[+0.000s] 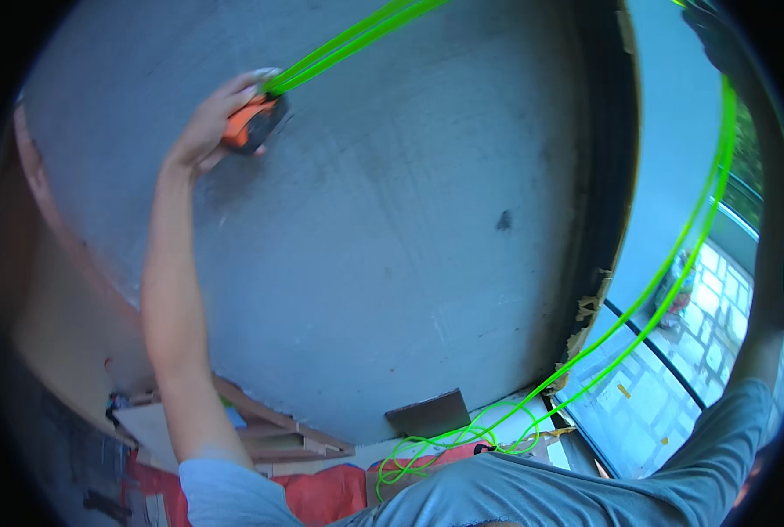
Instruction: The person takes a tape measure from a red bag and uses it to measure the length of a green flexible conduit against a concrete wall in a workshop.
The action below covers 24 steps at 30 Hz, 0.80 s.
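Observation:
My left hand [205,132] is wrapped round an orange-and-black handheld tool [253,125], held against or close to a grey plastered wall [392,220]. From that tool a doubled bright green cord [352,42] runs up and to the right, out of the picture. At the upper right rim, my raised right hand [715,42] is dark and partly cut off. Green cord shows on both sides of it, so its fingers appear closed on the cord. Two green strands [673,294] hang from there to a loose tangle [427,457] low in front of me.
A dark flat tile [429,413] leans at the wall's foot. Red cloth [321,492] and wooden pieces [278,435] lie lower left. A ragged wall edge [589,307] borders an opening with a dark bar [664,360] and a stone-patterned surface [717,281] beyond.

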{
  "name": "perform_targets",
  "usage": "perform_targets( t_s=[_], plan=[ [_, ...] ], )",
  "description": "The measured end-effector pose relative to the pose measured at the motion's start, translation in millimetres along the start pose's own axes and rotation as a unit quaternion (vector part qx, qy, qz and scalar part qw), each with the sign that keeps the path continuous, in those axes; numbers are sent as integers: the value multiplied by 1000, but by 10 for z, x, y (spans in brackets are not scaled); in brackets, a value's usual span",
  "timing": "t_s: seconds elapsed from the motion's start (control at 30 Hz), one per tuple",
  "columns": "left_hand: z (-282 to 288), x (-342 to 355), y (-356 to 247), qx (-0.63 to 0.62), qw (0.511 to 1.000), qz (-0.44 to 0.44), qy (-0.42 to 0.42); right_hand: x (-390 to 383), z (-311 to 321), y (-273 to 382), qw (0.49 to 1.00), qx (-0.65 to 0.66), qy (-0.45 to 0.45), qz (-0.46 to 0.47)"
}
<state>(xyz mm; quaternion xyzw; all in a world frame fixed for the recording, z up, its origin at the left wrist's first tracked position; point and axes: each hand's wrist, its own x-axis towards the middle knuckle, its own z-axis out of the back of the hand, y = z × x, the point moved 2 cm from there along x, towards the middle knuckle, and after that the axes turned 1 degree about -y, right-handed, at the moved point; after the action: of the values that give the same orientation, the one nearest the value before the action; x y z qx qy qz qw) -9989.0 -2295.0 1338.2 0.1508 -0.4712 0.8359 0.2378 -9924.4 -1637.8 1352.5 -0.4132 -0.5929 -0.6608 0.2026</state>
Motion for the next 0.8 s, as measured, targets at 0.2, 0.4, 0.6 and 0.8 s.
perform_targets(
  t_s=[0.2,0.4,0.6,0.8],
  plan=[
    [-43,91,3,15,1000,23,9,12,184,-99,981,79,176,20],
    [25,-51,26,24,999,33,11,31,27,-185,994,0,112,10],
    [-105,-29,13,1,999,33,-2,-57,138,145,992,-52,110,11],
    [54,-8,88,18,999,38,5,30,-5,31,991,-39,127,11]
  ],
)
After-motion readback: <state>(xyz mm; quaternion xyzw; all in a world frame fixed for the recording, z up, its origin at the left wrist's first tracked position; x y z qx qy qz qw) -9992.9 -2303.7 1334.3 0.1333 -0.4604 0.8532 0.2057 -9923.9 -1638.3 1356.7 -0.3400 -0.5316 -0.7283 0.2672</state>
